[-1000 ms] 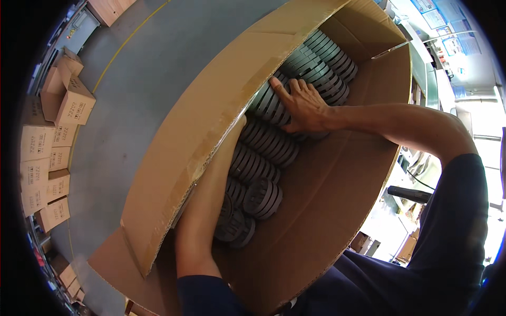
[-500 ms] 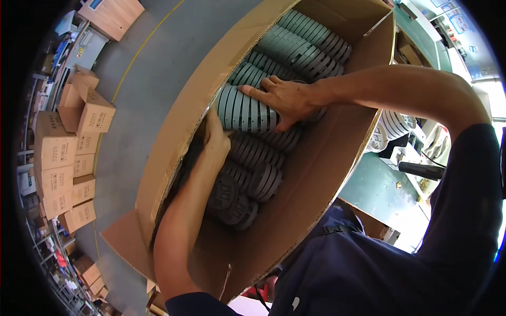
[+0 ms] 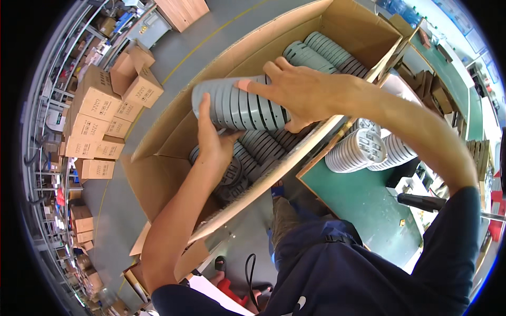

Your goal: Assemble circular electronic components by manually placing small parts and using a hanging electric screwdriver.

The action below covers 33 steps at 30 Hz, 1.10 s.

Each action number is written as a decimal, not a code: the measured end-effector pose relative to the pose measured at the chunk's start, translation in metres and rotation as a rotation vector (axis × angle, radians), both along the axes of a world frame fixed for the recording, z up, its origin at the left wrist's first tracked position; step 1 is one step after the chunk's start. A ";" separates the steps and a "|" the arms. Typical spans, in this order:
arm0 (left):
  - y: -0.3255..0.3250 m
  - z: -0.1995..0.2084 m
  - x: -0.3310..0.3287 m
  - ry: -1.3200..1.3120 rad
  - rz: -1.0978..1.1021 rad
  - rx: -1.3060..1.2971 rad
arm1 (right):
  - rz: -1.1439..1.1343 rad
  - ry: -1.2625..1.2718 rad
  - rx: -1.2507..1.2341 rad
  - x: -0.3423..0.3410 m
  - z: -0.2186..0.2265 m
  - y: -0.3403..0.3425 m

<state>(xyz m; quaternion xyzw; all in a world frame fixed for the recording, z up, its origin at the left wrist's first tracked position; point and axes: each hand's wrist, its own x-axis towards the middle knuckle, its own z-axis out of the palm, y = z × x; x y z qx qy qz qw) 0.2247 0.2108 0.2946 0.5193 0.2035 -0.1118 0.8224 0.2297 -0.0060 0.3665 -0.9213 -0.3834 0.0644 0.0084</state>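
Note:
Both my hands grip a row of grey slotted round discs (image 3: 237,108), lying sideways above the cardboard box (image 3: 158,181). My left hand (image 3: 213,145) closes on its left end, thumb and fingers apart around it. Over the right end, my right hand (image 3: 300,92) has its fingers spread across the top and the thumb below. More stacks of grey discs (image 3: 261,145) lie in the box under the held row. Further stacks (image 3: 334,50) fill the box's far right part. Some discs beneath my hands are hidden.
Close on the right, a green-topped table (image 3: 329,192) bears several stacks of pale discs (image 3: 345,152) and a dark handle-like object (image 3: 421,201). Brown cartons (image 3: 100,118) are piled on the floor at left, before crowded shelving (image 3: 55,126). A wooden cabinet (image 3: 182,11) stands beyond.
The row of discs has come up out of the box between my hands. My left hand has moved from the box's side onto the row's left end. The view has shifted.

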 end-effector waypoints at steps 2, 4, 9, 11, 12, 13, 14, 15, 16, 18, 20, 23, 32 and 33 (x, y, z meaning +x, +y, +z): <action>-0.011 0.034 -0.012 -0.176 -0.044 -0.037 | -0.059 -0.205 0.153 -0.022 0.011 -0.013; -0.022 0.072 -0.025 -0.365 -0.025 0.025 | -0.069 -0.354 0.275 -0.045 0.023 -0.023; -0.066 0.158 -0.080 -0.830 0.045 0.153 | -0.270 -0.661 0.654 -0.128 0.063 -0.050; -0.097 0.171 -0.113 -0.981 0.047 0.117 | -0.359 -0.785 0.753 -0.160 0.052 -0.062; -0.110 0.166 -0.125 -1.065 0.099 0.148 | -0.375 -0.823 0.791 -0.177 0.044 -0.068; -0.128 0.161 -0.134 -1.144 0.119 0.157 | -0.428 -0.853 0.833 -0.195 0.033 -0.077; -0.145 0.157 -0.154 -1.052 0.091 0.150 | -0.491 -0.875 0.878 -0.209 0.014 -0.085; -0.153 0.145 -0.171 -1.061 0.060 0.136 | -0.496 -0.907 0.949 -0.219 -0.010 -0.088; -0.160 0.130 -0.186 -1.116 -0.011 0.216 | -0.504 -0.941 1.012 -0.230 -0.033 -0.092; -0.169 0.093 -0.209 -1.214 -0.149 0.375 | -0.606 -0.855 1.066 -0.252 -0.083 -0.099; -0.178 0.057 -0.221 -1.248 -0.284 0.507 | -0.810 -0.836 1.208 -0.273 -0.145 -0.087; -0.197 0.009 -0.229 -1.261 -0.413 0.511 | -0.968 -0.630 1.337 -0.311 -0.221 -0.093; -0.215 -0.111 -0.252 -0.894 -0.566 0.442 | -1.101 -0.478 1.087 -0.372 -0.313 -0.106; -0.217 -0.120 -0.254 -0.890 -0.588 0.449 | -1.144 -0.418 1.087 -0.378 -0.322 -0.106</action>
